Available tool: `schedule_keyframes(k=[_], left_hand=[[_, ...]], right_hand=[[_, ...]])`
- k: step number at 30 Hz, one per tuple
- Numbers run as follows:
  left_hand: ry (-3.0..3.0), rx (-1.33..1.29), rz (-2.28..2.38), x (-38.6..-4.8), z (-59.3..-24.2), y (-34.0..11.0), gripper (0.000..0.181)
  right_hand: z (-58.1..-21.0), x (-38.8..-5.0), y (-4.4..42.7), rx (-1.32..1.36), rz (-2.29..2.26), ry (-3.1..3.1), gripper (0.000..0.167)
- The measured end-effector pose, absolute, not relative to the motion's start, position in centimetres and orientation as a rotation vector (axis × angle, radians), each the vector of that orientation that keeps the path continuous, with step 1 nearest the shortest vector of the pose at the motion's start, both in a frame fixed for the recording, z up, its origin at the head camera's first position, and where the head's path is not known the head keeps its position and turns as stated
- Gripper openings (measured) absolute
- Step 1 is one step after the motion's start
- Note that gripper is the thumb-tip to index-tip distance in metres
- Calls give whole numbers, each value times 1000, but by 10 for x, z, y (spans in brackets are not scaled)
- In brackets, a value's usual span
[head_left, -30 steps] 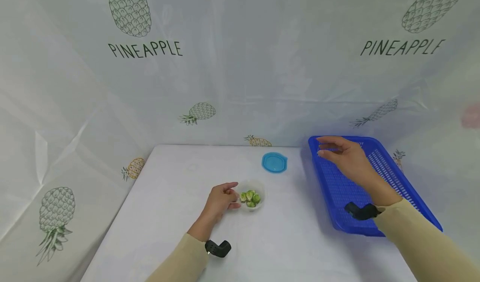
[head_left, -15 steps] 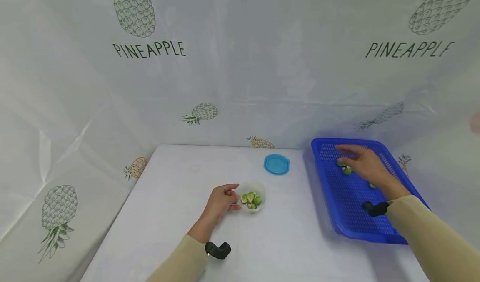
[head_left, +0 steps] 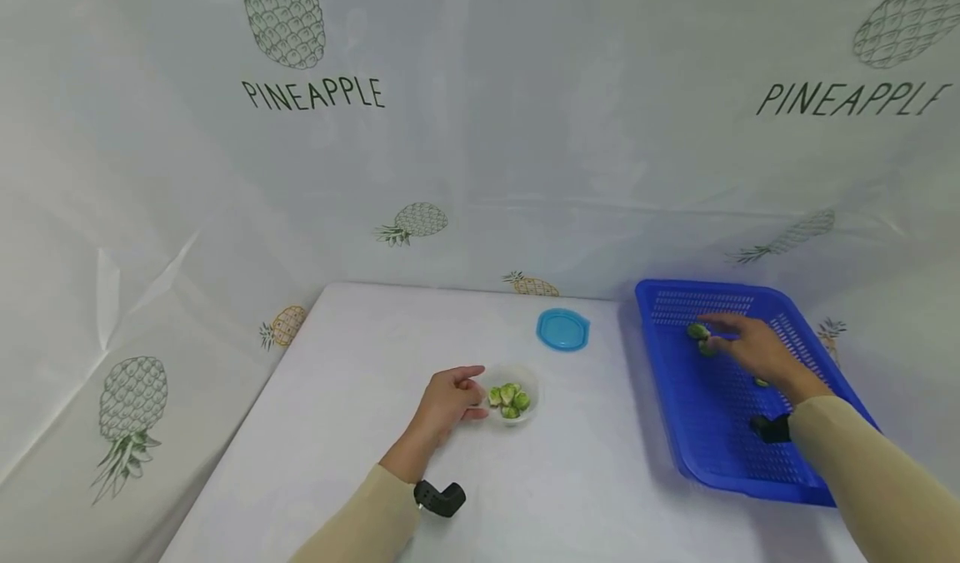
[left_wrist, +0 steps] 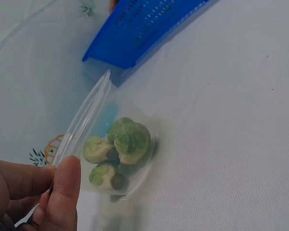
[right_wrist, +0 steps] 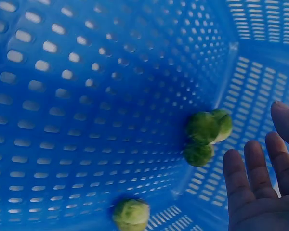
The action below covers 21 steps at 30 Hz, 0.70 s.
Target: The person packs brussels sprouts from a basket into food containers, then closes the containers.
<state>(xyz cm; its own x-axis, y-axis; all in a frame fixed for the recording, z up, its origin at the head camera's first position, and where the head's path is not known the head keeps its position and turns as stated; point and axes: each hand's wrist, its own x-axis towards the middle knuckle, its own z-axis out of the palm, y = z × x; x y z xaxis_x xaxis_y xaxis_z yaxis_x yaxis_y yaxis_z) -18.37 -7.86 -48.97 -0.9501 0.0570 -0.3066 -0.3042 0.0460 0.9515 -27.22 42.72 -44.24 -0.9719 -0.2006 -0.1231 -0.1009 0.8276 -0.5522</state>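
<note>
My left hand point(head_left: 447, 401) pinches the rim of a clear plastic bowl point(left_wrist: 145, 180) between thumb and fingers. Several Brussels sprouts point(left_wrist: 131, 139) lie in that bowl, which stands on the white table. To the right, my right hand point(head_left: 761, 353) reaches into the blue basket point(head_left: 678, 438). Its fingers point(right_wrist: 258, 173) are extended and hold nothing. Just beyond the fingertips, in the right wrist view, a cluster of Brussels sprouts point(right_wrist: 202, 127) sits in the basket. A single Brussels sprout point(right_wrist: 131, 214) lies apart from them, partly hidden by my wrist in the head view.
A light blue lid point(head_left: 562, 330) lies on the white table point(head_left: 405, 321) behind the bowl, left of the basket. White sheeting point(head_left: 540, 155) printed with pineapples rises behind the table and at its sides.
My right hand has moved lower into the basket, closer to the sprouts there, which have come into sight. My left hand stays at the bowl. The head view has turned slightly left.
</note>
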Motion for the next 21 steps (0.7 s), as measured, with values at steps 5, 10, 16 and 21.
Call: schedule_keyframes(k=[5,10,16,21], left_hand=[[2073,-250,1979,-183,-488,-78,50],[2064,-249,1983,-183,-489,-78,50],[2063,-240,1983,-182,-488,-77,49],[2078,-248,1972,-183,-488,-77,49]], right_hand=[[-449,-273,432,-218,-872,2801,52],[-460,-271,435,-257,-877,2816,50],[-466,-269,434,-222,-934,2782,48],[-463,-268,431,-203,-968,2794,43]])
